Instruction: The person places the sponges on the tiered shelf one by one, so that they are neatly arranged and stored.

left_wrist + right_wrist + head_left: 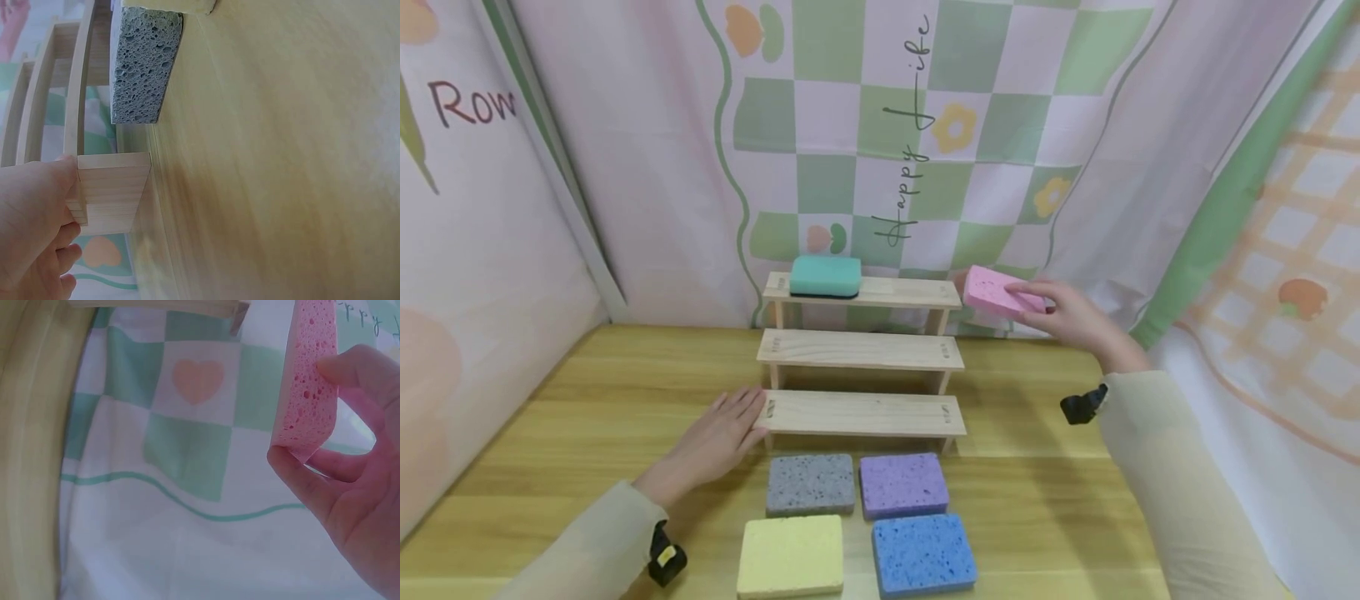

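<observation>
In the head view my right hand (1071, 317) pinches a pink sponge (988, 290) in the air, just past the right end of the top step. The right wrist view shows the thumb on one porous face of this sponge (306, 387) and fingers at its lower end. My left hand (718, 442) holds the left end of the lowest step of a three-step wooden rack (865, 414). In the left wrist view its thumb and curled fingers (67, 256) lie on either side of that board end. A teal sponge (825, 275) rests on the left of the top step.
Before the rack, a grey sponge (810, 483) and a purple sponge (904, 485) lie on the wooden table (1030, 517). Nearer are a yellow sponge (791, 554) and a blue sponge (923, 553). A patterned curtain (895, 125) hangs behind the rack.
</observation>
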A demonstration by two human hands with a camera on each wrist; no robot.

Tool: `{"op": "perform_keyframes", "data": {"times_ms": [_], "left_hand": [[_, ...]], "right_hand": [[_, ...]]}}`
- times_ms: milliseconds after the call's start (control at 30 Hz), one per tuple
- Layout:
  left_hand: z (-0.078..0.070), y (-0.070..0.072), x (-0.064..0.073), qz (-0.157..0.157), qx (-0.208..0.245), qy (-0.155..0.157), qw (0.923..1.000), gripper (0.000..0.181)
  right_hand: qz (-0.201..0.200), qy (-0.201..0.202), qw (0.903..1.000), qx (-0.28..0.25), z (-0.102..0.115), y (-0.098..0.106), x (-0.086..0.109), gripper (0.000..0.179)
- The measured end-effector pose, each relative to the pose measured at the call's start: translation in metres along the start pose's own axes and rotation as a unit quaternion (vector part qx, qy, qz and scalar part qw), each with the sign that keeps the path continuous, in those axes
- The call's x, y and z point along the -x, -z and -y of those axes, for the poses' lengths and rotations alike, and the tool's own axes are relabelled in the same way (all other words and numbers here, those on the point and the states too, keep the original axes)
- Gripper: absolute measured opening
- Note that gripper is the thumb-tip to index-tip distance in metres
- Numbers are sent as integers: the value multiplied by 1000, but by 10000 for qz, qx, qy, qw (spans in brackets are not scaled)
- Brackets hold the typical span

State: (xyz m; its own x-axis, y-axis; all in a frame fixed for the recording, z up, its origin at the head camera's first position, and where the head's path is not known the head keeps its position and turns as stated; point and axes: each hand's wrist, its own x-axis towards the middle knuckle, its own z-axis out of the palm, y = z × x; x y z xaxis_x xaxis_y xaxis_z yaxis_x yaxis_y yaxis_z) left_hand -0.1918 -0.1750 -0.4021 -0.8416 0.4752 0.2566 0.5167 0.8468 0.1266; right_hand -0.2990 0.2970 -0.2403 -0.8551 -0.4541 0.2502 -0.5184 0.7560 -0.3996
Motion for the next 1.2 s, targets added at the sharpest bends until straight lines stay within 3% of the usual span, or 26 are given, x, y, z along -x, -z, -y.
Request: {"op": "perform_keyframes", "data": {"times_ms": [167, 367, 567, 1000, 1200], "left_hand": [[0, -1, 1, -6, -5, 16, 10000, 52], [1, -1, 1, -21, -21, 24, 10000, 52], [0, -1, 1, -13, -12, 39, 10000, 52], [1, -1, 0, 10, -51, -1, 10000, 53], [1, -1, 0, -9, -58, -15, 10000, 53]], "right_hand": [[27, -153, 9999, 28, 16, 3, -15, 45], [94, -98, 9991, 408, 36, 2, -32, 44], [164, 17, 9991, 393, 50, -1, -47, 44], [246, -68, 9989, 389, 67, -17, -73, 45], [265, 116, 9989, 370, 72, -27, -81, 45]]}}
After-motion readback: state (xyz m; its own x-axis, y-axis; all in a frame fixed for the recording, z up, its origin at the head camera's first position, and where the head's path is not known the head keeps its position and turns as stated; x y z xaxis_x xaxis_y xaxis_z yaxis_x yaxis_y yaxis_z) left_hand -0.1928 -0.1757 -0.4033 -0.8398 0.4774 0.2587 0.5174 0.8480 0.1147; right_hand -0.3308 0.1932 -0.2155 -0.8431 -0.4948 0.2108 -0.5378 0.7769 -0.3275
